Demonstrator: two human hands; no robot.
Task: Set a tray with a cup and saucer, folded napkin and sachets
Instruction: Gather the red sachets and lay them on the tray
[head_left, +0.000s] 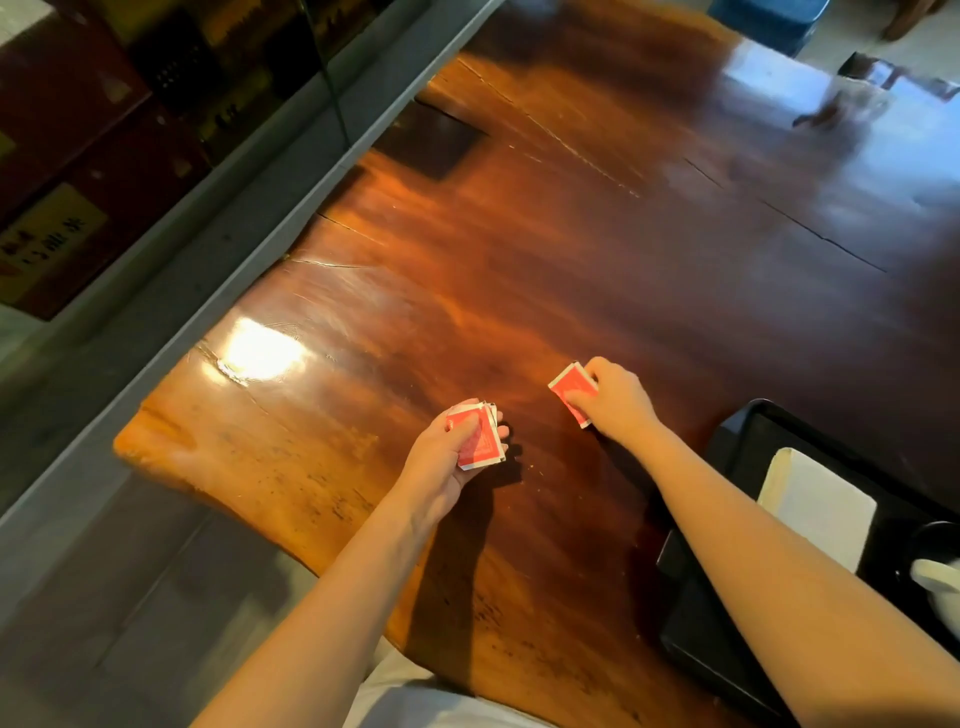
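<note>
My left hand (447, 457) grips a small stack of red sachets (483, 441) with white edges, just above the wooden table. A short way to the right, my right hand (615, 397) pinches another red sachet (571, 388) at table level. A black tray (737, 441) lies at the right edge of view, partly hidden by my right forearm. A folded white napkin (821, 504) rests on it. Beside the napkin a white cup (937, 582) stands on a dark saucer (930, 538), both cut off by the frame.
The glossy brown wooden table (519, 260) runs away from me, with cracks and a dark square patch (428, 140) near its left edge. A grey ledge (208, 249) and glass-fronted cabinet run along the left. Grey floor shows at the lower left.
</note>
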